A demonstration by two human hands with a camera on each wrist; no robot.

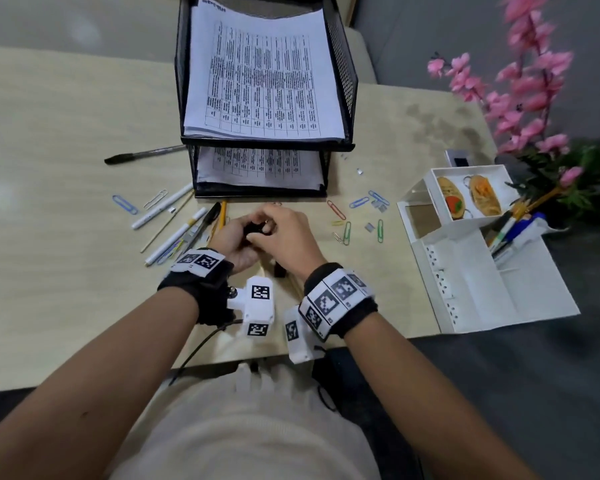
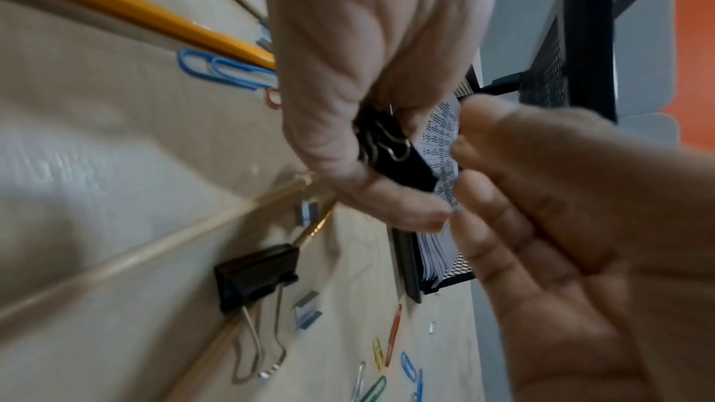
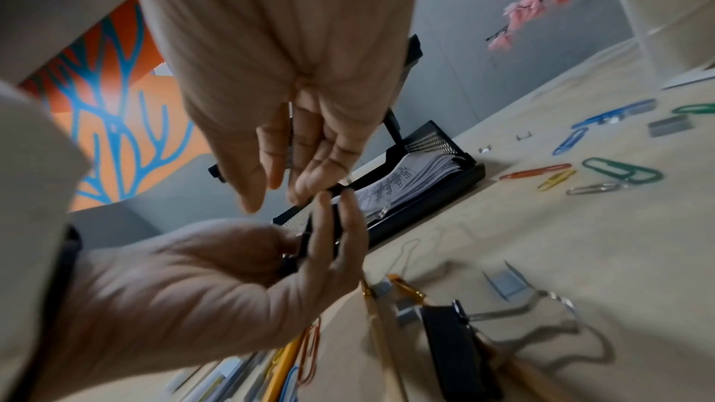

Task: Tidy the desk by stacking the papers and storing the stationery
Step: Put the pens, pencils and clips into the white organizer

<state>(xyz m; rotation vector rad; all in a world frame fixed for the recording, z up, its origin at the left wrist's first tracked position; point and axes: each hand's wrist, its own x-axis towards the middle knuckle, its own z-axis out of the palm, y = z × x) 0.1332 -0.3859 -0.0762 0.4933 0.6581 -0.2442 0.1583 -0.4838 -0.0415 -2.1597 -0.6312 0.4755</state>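
My two hands meet just in front of the black mesh paper tray [image 1: 340, 145]. Between them is a black binder clip [image 1: 253, 231]. My left hand [image 1: 245, 235] pinches it between thumb and upright fingers [image 3: 321, 225]. My right hand [image 1: 266, 229] grips the same binder clip [image 2: 398, 167] from above, its thumb [image 2: 387, 200] against the clip's body. A second binder clip [image 1: 279, 270] lies on the desk under my wrists, across a thin wooden stick. Printed papers [image 1: 264, 77] fill both tray levels.
Pens and pencils [image 1: 174, 220] lie in a loose heap to the left, and a black pen [image 1: 142, 154] lies further back. Paper clips [image 1: 346, 233] and staple strips [image 1: 378, 205] are scattered to the right. A white organizer [image 1: 482, 292] holding pens stands at the right desk edge, beside pink flowers [image 1: 530, 81].
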